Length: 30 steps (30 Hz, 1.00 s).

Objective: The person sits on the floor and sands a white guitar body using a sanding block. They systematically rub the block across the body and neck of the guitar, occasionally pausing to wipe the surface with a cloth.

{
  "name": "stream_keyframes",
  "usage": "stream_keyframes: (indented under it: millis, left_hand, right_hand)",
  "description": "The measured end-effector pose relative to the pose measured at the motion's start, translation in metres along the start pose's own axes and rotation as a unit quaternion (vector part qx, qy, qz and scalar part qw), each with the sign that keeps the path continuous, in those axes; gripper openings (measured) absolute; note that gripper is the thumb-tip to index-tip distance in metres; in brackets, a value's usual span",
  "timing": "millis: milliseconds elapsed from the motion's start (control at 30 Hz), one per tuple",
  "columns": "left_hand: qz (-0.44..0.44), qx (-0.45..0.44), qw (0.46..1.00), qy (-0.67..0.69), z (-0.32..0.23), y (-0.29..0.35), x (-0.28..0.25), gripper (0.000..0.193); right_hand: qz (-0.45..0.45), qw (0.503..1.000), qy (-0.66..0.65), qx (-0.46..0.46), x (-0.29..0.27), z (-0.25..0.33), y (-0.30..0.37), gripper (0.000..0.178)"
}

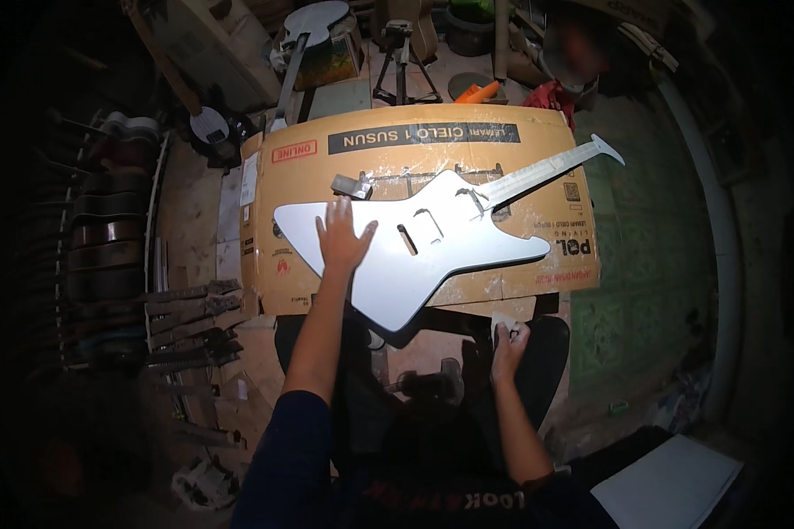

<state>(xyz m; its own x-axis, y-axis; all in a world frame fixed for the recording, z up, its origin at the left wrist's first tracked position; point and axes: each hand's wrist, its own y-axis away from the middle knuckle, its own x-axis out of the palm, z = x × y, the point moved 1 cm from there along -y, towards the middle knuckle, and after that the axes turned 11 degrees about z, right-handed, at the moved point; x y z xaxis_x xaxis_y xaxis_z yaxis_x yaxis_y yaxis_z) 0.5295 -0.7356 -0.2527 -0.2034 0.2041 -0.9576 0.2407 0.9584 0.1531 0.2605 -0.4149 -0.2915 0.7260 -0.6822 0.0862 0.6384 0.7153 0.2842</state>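
A white, angular electric guitar body [397,256] with its neck [538,176] attached lies on a flattened cardboard box [304,185]. The neck points to the far right, and its fretboard looks covered in pale tape. My left hand [344,238] rests flat on the left part of the body, fingers spread. Just beyond its fingertips a small grey block [351,186] sits on the cardboard. My right hand [509,353] is over my right thigh, off the box's near edge, pinching a small pale piece of sandpaper [505,323]; its exact shape is partly hidden by the fingers.
A rack of several guitar bodies [110,234] stands at the left, with several necks [194,317] nearer me. Behind the box are another white guitar [313,22], a black tripod [403,66] and an orange object [478,92]. A white board [670,485] lies at the lower right.
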Motion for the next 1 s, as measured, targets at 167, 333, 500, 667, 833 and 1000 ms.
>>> stream_keyframes:
  millis: [167, 333, 500, 667, 833, 1000]
  left_hand:
    - [0.021, 0.014, 0.999, 0.036, 0.006, -0.011, -0.028, 0.097]
    - [-0.017, 0.036, 0.995, 0.097, 0.006, -0.002, -0.017, 0.097]
    - [-0.049, 0.031, 0.993, 0.108, 0.013, 0.033, -0.002, 0.095]
    - [-0.013, 0.030, 0.995, 0.093, 0.019, 0.055, 0.001, 0.095]
    - [0.060, 0.046, 0.993, 0.095, 0.038, 0.060, -0.007, 0.093]
    - [0.069, -0.067, 0.993, 0.065, 0.082, 0.054, -0.002, 0.088]
  right_hand:
    - [0.046, 0.989, 0.143, -0.009, 0.023, 0.032, 0.008, 0.071]
    - [0.058, 0.956, 0.285, -0.029, 0.031, 0.038, -0.004, 0.081]
    - [0.182, 0.907, 0.362, -0.114, 0.066, 0.058, -0.050, 0.060]
    - [0.253, 0.836, 0.427, -0.234, 0.138, 0.091, -0.092, 0.065]
    - [0.273, 0.735, 0.520, -0.338, 0.195, 0.096, -0.133, 0.041]
    - [0.218, 0.683, 0.598, -0.359, 0.217, 0.094, -0.185, 0.040]
